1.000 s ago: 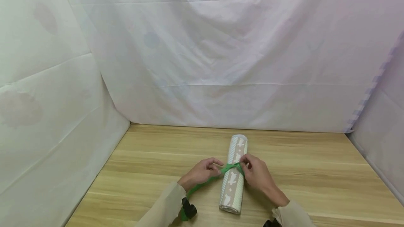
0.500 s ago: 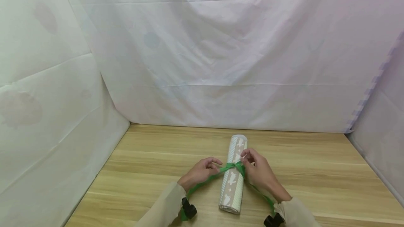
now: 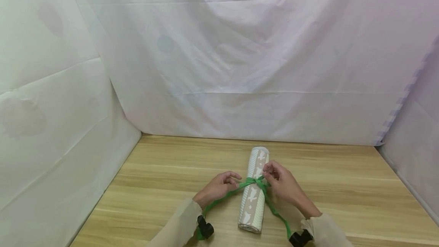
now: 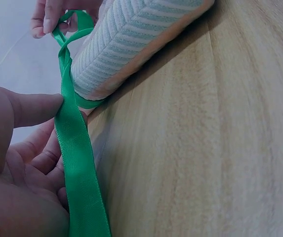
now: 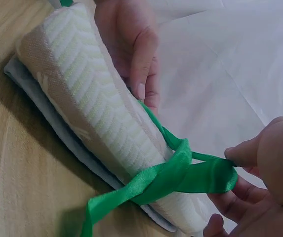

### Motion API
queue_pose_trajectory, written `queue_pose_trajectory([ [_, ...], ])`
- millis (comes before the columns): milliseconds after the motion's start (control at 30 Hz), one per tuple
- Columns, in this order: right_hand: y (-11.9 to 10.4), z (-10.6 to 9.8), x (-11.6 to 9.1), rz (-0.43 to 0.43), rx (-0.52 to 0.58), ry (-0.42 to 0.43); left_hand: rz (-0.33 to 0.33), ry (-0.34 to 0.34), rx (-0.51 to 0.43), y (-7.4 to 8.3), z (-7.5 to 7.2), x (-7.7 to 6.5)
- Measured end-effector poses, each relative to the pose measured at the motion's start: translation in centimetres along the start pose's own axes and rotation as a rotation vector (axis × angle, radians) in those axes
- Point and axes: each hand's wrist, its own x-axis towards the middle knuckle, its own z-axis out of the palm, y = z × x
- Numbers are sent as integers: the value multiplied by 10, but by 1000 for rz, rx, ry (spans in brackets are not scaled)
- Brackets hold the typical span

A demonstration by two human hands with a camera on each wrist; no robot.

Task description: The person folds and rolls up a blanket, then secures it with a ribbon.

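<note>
A rolled towel (image 3: 251, 205) with beige and white patterned bands lies lengthwise, with a green ribbon (image 4: 77, 148) crossed around its middle. To the left of the roll, my left hand (image 3: 217, 190) pinches one length of the ribbon between thumb and fingers. My right hand (image 3: 281, 184), at the roll's right side, pinches a small ribbon loop (image 5: 210, 177) with thumb and fingertips. From the crossing, a loose ribbon tail (image 3: 274, 210) hangs down to the right of the towel. Another length runs under the left wrist toward the near edge.
Everything rests on a wood-grain table (image 3: 171, 167). A white cloth backdrop (image 3: 240, 68) rises behind it, with another white cloth wall (image 3: 51, 125) at the left. Black wrist cameras (image 3: 205, 227) sit on both sleeves.
My right hand has shifted slightly up and right, drawing out a small loop. The right ribbon tail now hangs in view down to the right wrist. The left hand stays nearly still.
</note>
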Motion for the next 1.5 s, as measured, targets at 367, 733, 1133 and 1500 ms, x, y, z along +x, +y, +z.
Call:
queue_pose_trajectory([
  [367,3,-21,-2,-30,-121,-181,4,-10,1,-3,-1,0],
  [733,1,-32,-5,-25,-36,-157,-3,-6,-9,-2,-2,0],
  [1133,5,-34,-6,-51,16,-78,6,-13,-28,-3,-2,0],
  [1500,9,-54,-9,-31,-25,-150,21,-5,-43,-6,-2,2],
])
